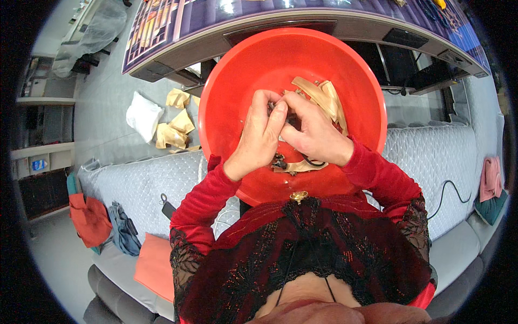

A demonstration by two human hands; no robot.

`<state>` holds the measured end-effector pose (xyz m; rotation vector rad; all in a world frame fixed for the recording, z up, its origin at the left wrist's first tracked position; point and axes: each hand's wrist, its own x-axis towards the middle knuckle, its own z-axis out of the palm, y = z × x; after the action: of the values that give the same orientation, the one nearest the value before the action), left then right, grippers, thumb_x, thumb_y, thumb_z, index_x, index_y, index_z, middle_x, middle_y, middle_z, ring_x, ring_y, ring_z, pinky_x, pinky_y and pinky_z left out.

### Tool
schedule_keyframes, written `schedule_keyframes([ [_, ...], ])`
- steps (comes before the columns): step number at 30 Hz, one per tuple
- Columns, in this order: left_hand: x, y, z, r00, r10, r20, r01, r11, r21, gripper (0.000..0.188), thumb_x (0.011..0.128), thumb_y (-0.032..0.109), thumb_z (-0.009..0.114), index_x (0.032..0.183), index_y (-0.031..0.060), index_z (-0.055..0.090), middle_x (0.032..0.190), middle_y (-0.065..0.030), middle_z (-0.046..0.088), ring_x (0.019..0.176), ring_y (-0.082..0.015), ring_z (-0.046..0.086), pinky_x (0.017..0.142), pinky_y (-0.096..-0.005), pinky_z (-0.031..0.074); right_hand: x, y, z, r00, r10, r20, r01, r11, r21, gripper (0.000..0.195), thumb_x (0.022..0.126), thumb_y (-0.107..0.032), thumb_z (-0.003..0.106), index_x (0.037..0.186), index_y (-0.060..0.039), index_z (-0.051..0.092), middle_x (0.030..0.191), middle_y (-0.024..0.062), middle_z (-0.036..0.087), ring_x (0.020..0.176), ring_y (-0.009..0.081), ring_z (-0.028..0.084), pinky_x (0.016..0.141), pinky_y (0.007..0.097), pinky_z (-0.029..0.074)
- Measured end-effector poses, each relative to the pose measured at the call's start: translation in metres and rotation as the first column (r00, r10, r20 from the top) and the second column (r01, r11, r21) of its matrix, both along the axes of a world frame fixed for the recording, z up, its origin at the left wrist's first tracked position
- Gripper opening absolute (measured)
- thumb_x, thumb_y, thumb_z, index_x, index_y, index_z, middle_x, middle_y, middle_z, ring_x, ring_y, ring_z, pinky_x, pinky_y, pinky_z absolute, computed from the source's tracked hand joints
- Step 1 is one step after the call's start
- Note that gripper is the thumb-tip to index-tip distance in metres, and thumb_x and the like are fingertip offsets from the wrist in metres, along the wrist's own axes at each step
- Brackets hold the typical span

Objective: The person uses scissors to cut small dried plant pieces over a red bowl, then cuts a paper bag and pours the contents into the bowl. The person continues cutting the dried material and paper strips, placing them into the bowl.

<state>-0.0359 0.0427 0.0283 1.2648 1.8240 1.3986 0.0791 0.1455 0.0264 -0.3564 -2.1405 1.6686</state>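
A large red plastic basin [226, 93] stands in front of my body. Over its middle, my left hand [257, 133] and my right hand [317, 127] meet at the fingertips. Between them is a small dark piece [270, 107], mostly hidden by the fingers, so its kind is unclear. Strips of tan tape or paper [319, 97] lie in the basin beyond my right hand, among small grey-brown bits. Nearer to me are another tan strip [305, 166], a dark clump [279, 160] and a black cord [313, 162], which runs out of sight under my right hand.
Behind the basin is a table with a patterned purple cover [202, 16]. Crumpled tan pieces [174, 133] and a white plastic bag [143, 116] lie on the floor at left. A quilted grey sofa cover [429, 162] holds a phone-like black object [168, 209] and a black cable [445, 198].
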Motion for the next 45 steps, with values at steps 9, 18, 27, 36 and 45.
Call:
schedule_keyframes([
  [9, 0.0, 0.005, -0.003, 0.997, 0.043, 0.059, -0.038, 0.995, -0.089, 0.028, 0.103, 0.028, 0.039, 0.105, 0.0012, 0.046, 0.091, -0.0075, 0.051, 0.074, -0.0126, 0.05, 0.065, -0.0276, 0.043, 0.0, 0.003, 0.0, 0.994, -0.088, -0.064, 0.073, 0.975, -0.208, 0.015, 0.083, -0.005, 0.056, 0.096, 0.002, 0.053, 0.083, 0.0101, 0.058, 0.08, 0.0165, 0.057, 0.073, 0.0301, 0.048],
  [18, 0.007, 0.002, 0.009, 0.961, 0.113, 0.251, -0.12, 0.993, 0.011, 0.03, 0.101, 0.027, 0.028, 0.1, 0.0067, 0.049, 0.083, 0.001, 0.046, 0.072, -0.0065, 0.042, 0.064, -0.0235, 0.037, 0.0, -0.003, 0.007, 0.997, -0.05, 0.052, 0.051, 0.998, -0.021, 0.034, 0.089, -0.028, 0.063, 0.089, 0.0046, 0.054, 0.073, 0.0134, 0.057, 0.069, 0.0181, 0.056, 0.06, 0.0338, 0.044],
  [27, 0.004, 0.001, -0.005, 0.966, 0.069, 0.251, -0.094, 0.992, 0.089, 0.03, 0.1, 0.03, 0.029, 0.095, 0.0082, 0.048, 0.078, 0.0023, 0.045, 0.067, -0.0051, 0.04, 0.057, -0.0215, 0.034, -0.002, 0.015, 0.0, 0.987, 0.158, -0.042, -0.151, 0.98, 0.131, 0.024, 0.089, -0.017, 0.057, 0.08, 0.0049, 0.053, 0.069, 0.0198, 0.057, 0.061, 0.027, 0.056, 0.057, 0.0371, 0.042],
  [36, 0.0, 0.004, 0.009, 0.542, 0.023, 0.84, -0.028, 1.0, -0.009, 0.037, 0.101, 0.038, 0.027, 0.094, 0.0095, 0.05, 0.06, 0.0015, 0.042, 0.041, -0.0072, 0.026, 0.038, -0.0226, 0.021, 0.003, 0.01, -0.008, 0.987, 0.139, -0.075, -0.135, 0.99, 0.049, 0.018, 0.089, -0.011, 0.051, 0.078, 0.0029, 0.052, 0.067, 0.0125, 0.054, 0.059, 0.0178, 0.052, 0.054, 0.0345, 0.041],
  [45, -0.023, -0.004, 0.003, 0.289, -0.086, 0.954, -0.091, 0.989, 0.117, 0.04, 0.101, 0.042, 0.029, 0.098, 0.009, 0.052, 0.065, -0.0007, 0.04, 0.049, -0.0092, 0.031, 0.045, -0.0224, 0.025, 0.006, 0.02, 0.002, 0.981, 0.195, 0.001, -0.176, 0.883, -0.436, 0.015, 0.096, -0.017, 0.057, 0.102, -0.0034, 0.059, 0.077, -0.0029, 0.055, 0.067, 0.0041, 0.05, 0.058, 0.0202, 0.042],
])
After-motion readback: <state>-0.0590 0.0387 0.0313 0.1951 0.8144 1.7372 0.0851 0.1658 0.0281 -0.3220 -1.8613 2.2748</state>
